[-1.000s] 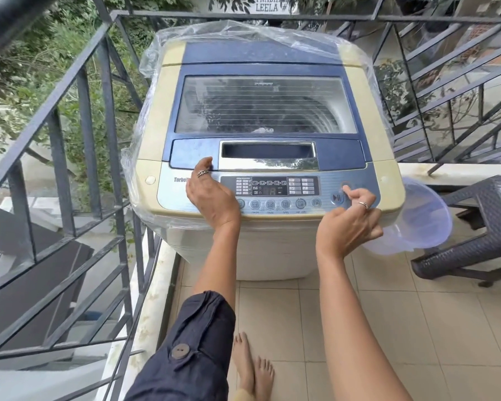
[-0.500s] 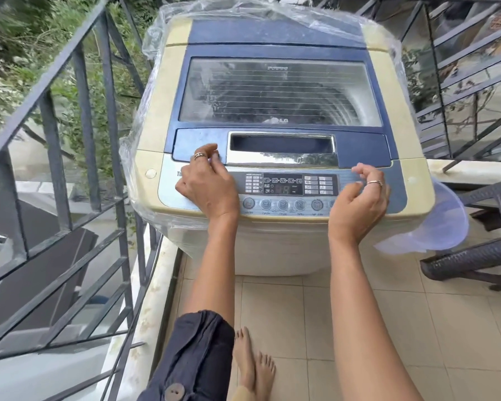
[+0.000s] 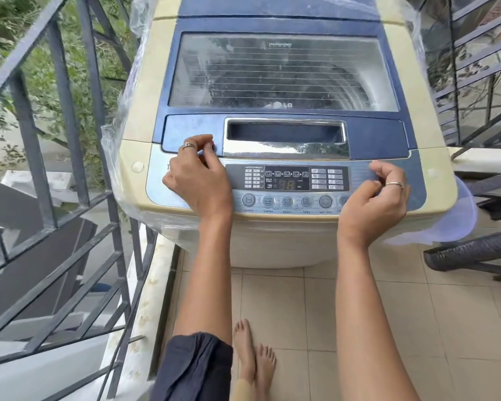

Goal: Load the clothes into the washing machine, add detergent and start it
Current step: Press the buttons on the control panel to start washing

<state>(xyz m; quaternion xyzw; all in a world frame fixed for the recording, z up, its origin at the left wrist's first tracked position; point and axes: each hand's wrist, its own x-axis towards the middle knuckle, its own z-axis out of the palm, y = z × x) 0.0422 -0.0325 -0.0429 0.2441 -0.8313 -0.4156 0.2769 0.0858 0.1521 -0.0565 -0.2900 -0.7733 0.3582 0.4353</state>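
The washing machine point(image 3: 284, 27) stands on the tiled floor point(image 3: 460, 328), pushed up against the floor's left edge by the railing point(image 3: 61, 91). Its lid point(image 3: 284, 73) is down and the control panel point(image 3: 289, 180) has orange digits lit. The left hand point(image 3: 197, 180) sits at the panel's left end, fingertips curled onto the lid's front edge; can't tell if it's actually gripping. The right hand point(image 3: 373, 201) hovers at the panel's right end, curled up tight with nothing visible in it. There's clear plastic wrap point(image 3: 119, 134) round the machine's sides, and a dark wicker chair point(image 3: 475, 250) off to the right.
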